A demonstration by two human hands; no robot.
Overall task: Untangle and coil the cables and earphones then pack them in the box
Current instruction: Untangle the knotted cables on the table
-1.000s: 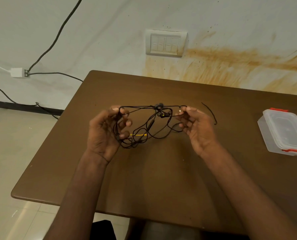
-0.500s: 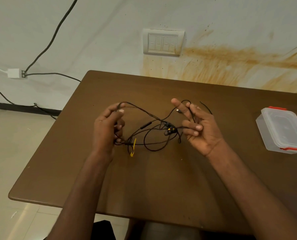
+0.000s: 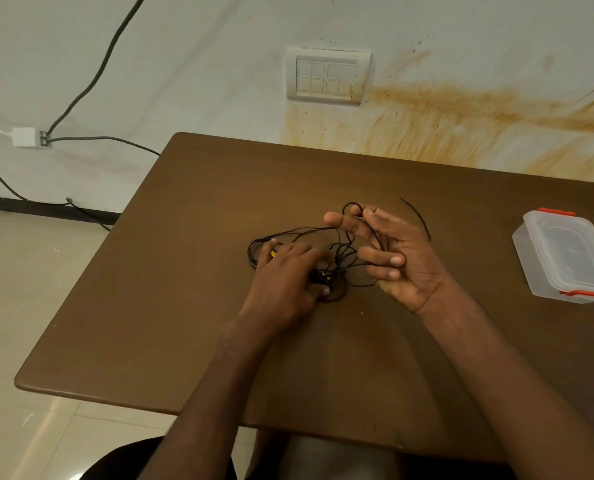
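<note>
L hand (image 3: 288, 271) dropped onto tangle (image 3: 340, 258) (was lifted); R hand (image 3: 392, 251) still threaded.

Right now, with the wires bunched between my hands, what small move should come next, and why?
Probably hold the knot down with the left hand and draw the strand looped over the right hand away; the black tangle looks densest between them, and the box is shut.

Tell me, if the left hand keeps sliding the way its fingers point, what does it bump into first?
Probably the right hand. The left hand lies on the tangled black cable, fingers pointing right, across the table. Depth is unclear, so it might pass underneath.
</note>
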